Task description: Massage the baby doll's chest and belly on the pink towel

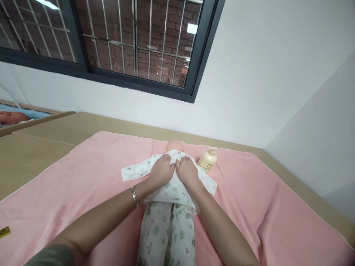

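Note:
On a pink blanket (111, 177) lies a baby doll, its bald head (175, 145) at the far end. A white patterned baby shirt (173, 188) covers its body, sleeves spread to both sides. Patterned trousers (156, 232) extend toward me. My left hand (163, 170) and my right hand (187, 170) are side by side at the upper front of the shirt, thumbs close together, fingers bent onto the cloth. Both appear closed on the fabric; the fingertips are partly hidden. Whether the doll's arms fill the sleeves, I cannot tell.
A cream pump bottle (208, 159) stands just right of the doll's shoulder. Behind the wooden table edge (133, 127) rise a white wall and a barred window (138, 40). Another doll (12, 117) lies in a tray far left. A yellow label (4, 232) shows at the left edge.

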